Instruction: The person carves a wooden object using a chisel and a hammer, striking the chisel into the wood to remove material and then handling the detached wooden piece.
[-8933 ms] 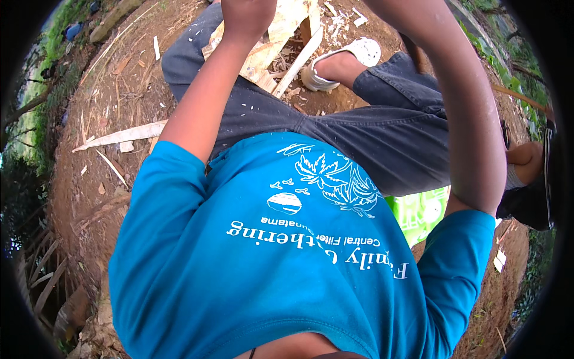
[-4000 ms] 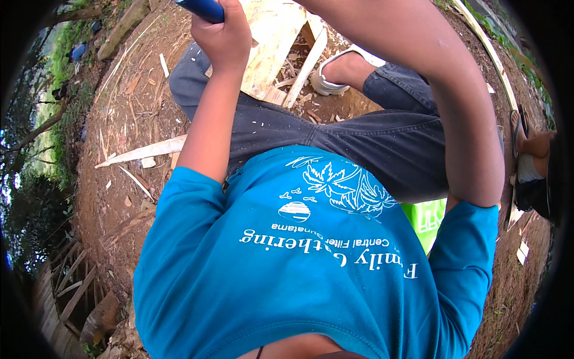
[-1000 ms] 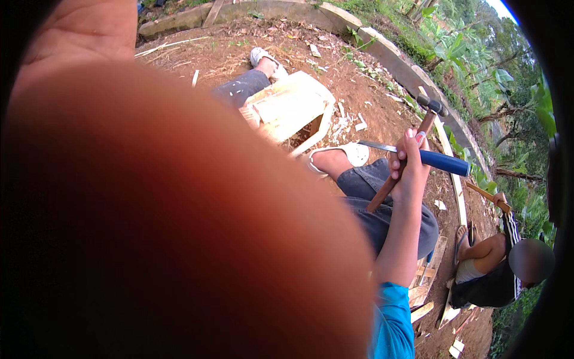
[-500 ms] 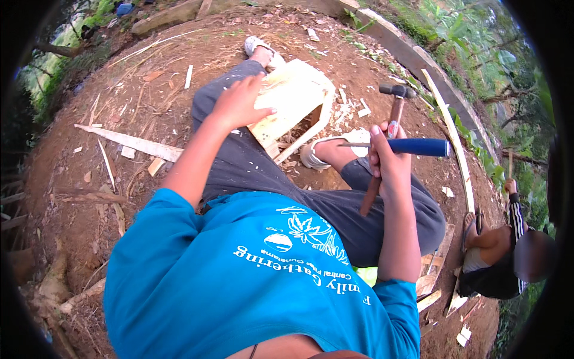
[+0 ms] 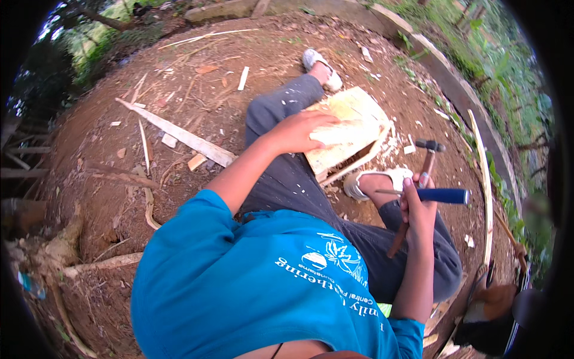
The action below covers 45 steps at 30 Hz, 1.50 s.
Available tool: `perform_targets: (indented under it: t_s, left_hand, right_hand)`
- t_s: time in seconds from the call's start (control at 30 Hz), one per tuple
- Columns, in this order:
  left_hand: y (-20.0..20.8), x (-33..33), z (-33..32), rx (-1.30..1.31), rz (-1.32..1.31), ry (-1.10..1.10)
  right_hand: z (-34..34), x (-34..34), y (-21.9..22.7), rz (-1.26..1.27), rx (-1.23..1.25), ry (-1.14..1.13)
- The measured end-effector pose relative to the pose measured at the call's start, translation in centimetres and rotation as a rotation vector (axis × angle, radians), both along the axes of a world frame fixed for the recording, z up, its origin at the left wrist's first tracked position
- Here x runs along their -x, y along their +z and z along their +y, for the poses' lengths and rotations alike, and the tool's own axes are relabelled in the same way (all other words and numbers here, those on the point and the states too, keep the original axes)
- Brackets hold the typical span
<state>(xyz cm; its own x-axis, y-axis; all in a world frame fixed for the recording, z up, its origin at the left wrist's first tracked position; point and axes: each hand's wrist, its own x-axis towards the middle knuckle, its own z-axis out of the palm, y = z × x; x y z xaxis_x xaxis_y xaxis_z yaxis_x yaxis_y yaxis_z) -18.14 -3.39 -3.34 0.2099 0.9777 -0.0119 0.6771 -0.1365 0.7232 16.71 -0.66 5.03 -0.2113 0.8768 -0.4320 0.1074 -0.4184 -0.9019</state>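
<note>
A pale wooden box-like piece (image 5: 363, 113) rests between my legs, with an opening along its right side. My left hand (image 5: 302, 133) lies flat over its left part, fingers stretched out in bright light. My right hand (image 5: 420, 208) is closed around two tools near my right knee. One is a hammer (image 5: 430, 145) with a dark metal head and brown wooden handle, its head up. The other crosses it: a tool with a thick blue handle (image 5: 443, 195) and thin metal shaft pointing left. Whether it is a chisel or a screwdriver I cannot tell.
Wood chips (image 5: 409, 148) lie on the brown soil around the box. A long split stick (image 5: 179, 133) is on the left, a long pale strip (image 5: 483, 179) on the right. A concrete kerb (image 5: 445, 69) runs behind. Another person (image 5: 493, 311) sits at the lower right.
The view has swung, so everything sits farther right and lower. My left hand has come over the box, its fingers now reaching across the top. My right hand still holds both tools.
</note>
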Motion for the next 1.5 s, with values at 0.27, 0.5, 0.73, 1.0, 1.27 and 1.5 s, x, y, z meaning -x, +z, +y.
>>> perform_targets:
  t_s: [0.27,0.5,0.73,1.0,1.27,1.5]
  left_hand:
    - [5.4,-6.7,0.1,-0.184,-0.152,0.109]
    - [11.6,-11.3,3.3,-0.51,-0.3,-0.123]
    - [9.0,-8.0,4.7,-0.218,-0.848,-0.081]
    - [5.2,-7.0,7.0,-0.172,-0.864,0.125]
    - [3.4,-7.7,8.1,-0.2,-0.729,0.007]
    - [3.8,-8.8,7.6,-0.29,-0.674,-0.022]
  right_hand:
    - [0.9,2.0,1.4,0.071,-0.051,0.1]
    - [4.6,6.3,1.0,-0.002,-0.443,0.4]
    - [5.5,9.0,1.0,-0.004,-0.351,0.395]
    - [4.6,2.5,4.1,-0.181,-0.2,0.199]
    - [2.5,-1.5,4.4,-0.117,-0.11,0.116]
    - [0.6,-1.6,3.7,-0.005,-0.053,0.074]
